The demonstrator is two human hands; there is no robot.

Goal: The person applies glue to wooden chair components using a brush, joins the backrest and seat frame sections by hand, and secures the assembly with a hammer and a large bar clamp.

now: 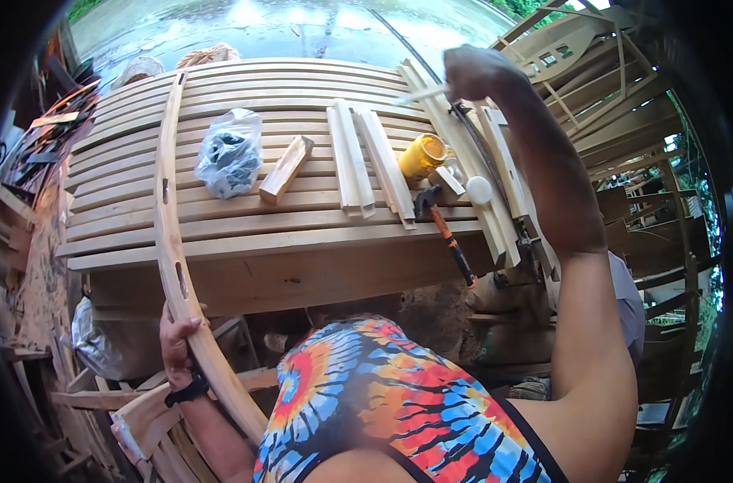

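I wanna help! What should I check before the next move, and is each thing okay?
1. Left hand holding the long slotted wooden strip: ok.
2. Strip lying across the slats: ok.
3. Right hand gripping the thin pale stick: ok.
4. Hammer fully on the slats: not ok, its handle sticks out past the front edge.
5. Clear plastic bag contents known: cannot tell, just dark shapes.

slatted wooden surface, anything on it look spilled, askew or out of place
Mainly the hammer: its head rests on the slats, but its handle sticks out past the front edge, where it could perhaps get knocked. No spill shows around the yellow jar; whether it stands straight is hard to tell.
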